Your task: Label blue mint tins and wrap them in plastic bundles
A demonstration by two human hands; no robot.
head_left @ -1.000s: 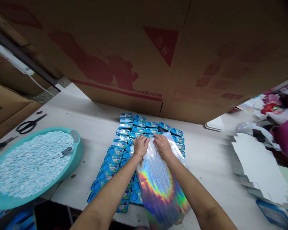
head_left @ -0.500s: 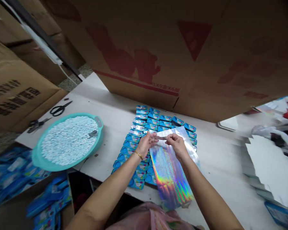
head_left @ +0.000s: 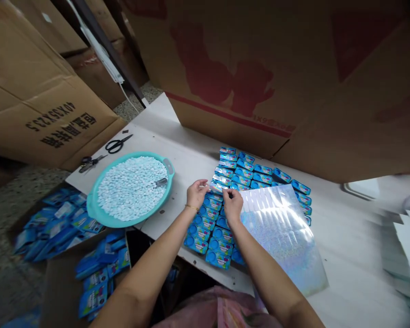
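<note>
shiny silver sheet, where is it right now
In the head view, the shiny silver sheet lies right of centre on the white table, beside the right hand and partly over the blue packs.

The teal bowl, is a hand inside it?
No, the left hand and the right hand are at the blue packs, outside the teal bowl.
</note>
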